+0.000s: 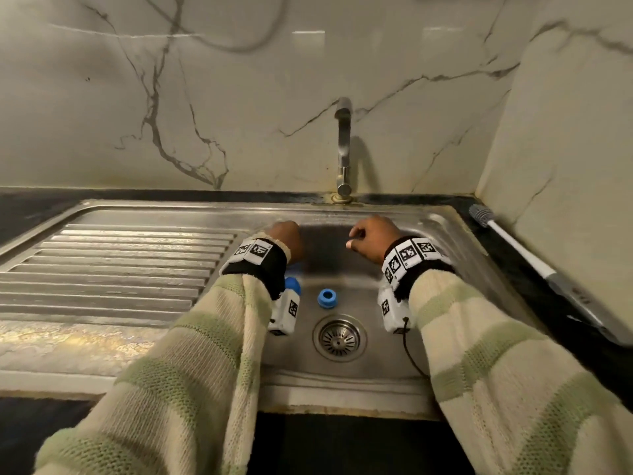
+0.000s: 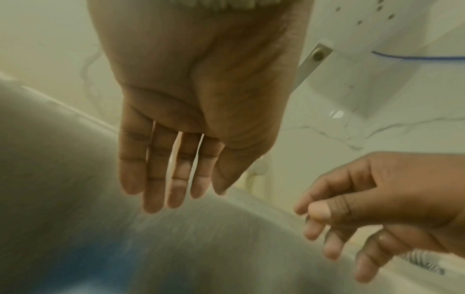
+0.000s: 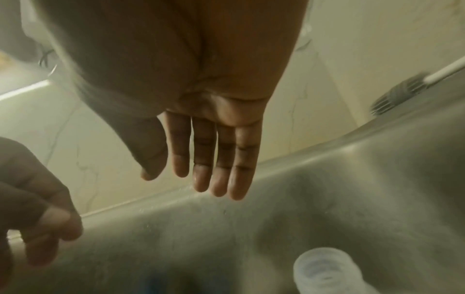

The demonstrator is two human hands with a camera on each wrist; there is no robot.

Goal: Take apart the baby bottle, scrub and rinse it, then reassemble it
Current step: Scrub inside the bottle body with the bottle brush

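Observation:
Both hands hover over the steel sink basin (image 1: 346, 269) and hold nothing. My left hand (image 2: 176, 189) has straight, slightly spread fingers; it shows in the head view (image 1: 286, 240) at the basin's back left. My right hand (image 3: 214, 175) is also empty, fingers relaxed, at the back right (image 1: 371, 236). A blue screw ring (image 1: 327, 298) lies on the basin floor between my wrists. Another blue part (image 1: 293, 284) peeks out under my left wrist. The clear bottle body (image 3: 327, 272) lies blurred on the basin floor below my right hand; my right arm hides it in the head view.
The tap (image 1: 343, 149) stands behind the basin and no water runs. The drain strainer (image 1: 339, 337) is near the front. A long-handled bottle brush (image 1: 513, 248) lies on the dark counter at the right, against the wall. A ribbed draining board (image 1: 120, 265) spreads to the left.

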